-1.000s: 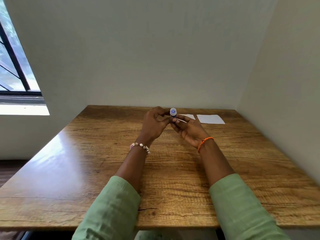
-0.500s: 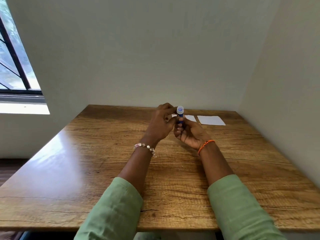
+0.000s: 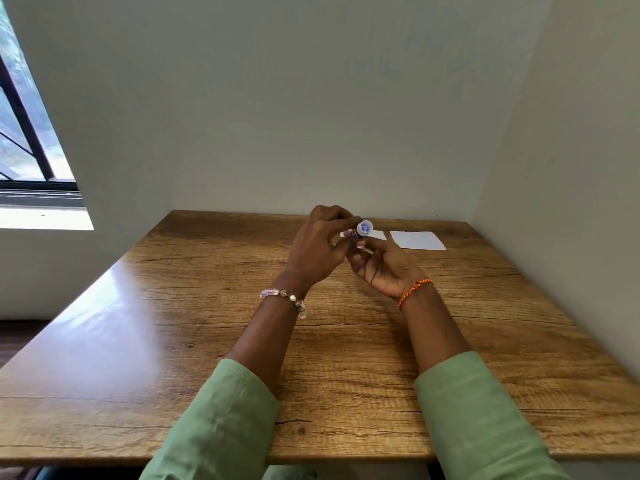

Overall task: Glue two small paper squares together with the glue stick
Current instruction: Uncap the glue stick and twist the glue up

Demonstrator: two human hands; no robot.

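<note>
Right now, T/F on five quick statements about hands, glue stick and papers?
1. Both hands hold the small blue glue stick above the wooden table. True: left hand and right hand grip it.
2. One white paper square lies on the table right of the hands. True.
3. The glue stick touches that paper. False: it is held apart from it.
4. A second white paper shows partly behind the hands. True.
5. The right wrist wears a beaded bracelet. False: it wears an orange cord band.
</note>
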